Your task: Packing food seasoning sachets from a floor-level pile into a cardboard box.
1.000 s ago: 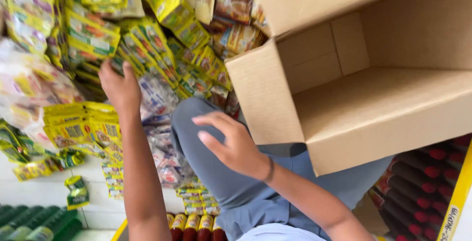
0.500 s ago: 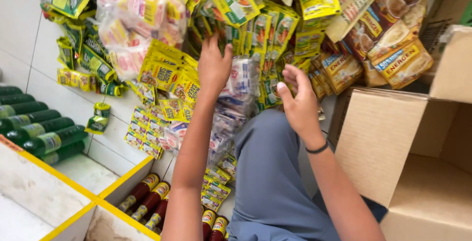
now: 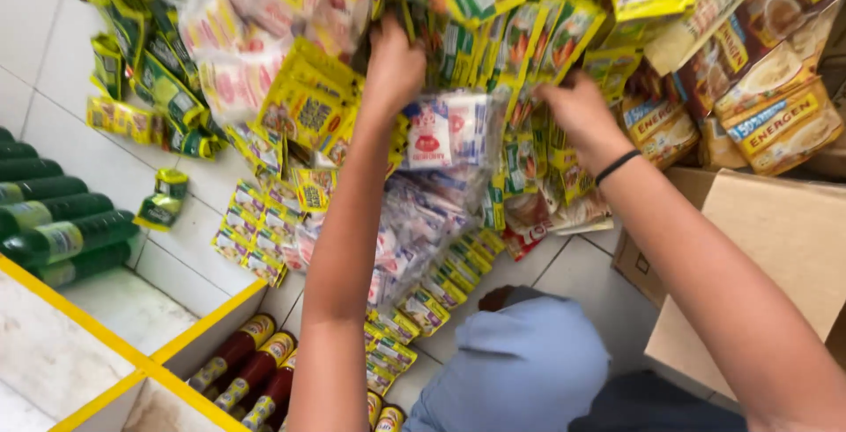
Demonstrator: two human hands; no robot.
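Note:
Hanging strips of small sachets cover a white tiled wall. My left hand point(image 3: 394, 66) reaches up among green and yellow sachet strips point(image 3: 480, 44), its fingers buried in them just above a strip of clear white-and-red sachets point(image 3: 445, 132). My right hand point(image 3: 577, 110), with a black band on the wrist, is pushed into the yellow and green strips to the right of that. The fingers of both hands are hidden among the packets, so what they grip does not show.
Brown and gold drink sachets point(image 3: 758, 106) hang at the right above an open cardboard box point(image 3: 775, 238). Green bottles point(image 3: 53, 229) lie at the left. Dark red sauce bottles point(image 3: 256, 370) sit in a yellow-edged shelf compartment below. My knee in blue-grey cloth point(image 3: 520, 370) is bottom centre.
Both hands have risen and pushed deeper into the hanging strips. The view has tilted up and left, so the box has slid mostly out at the right.

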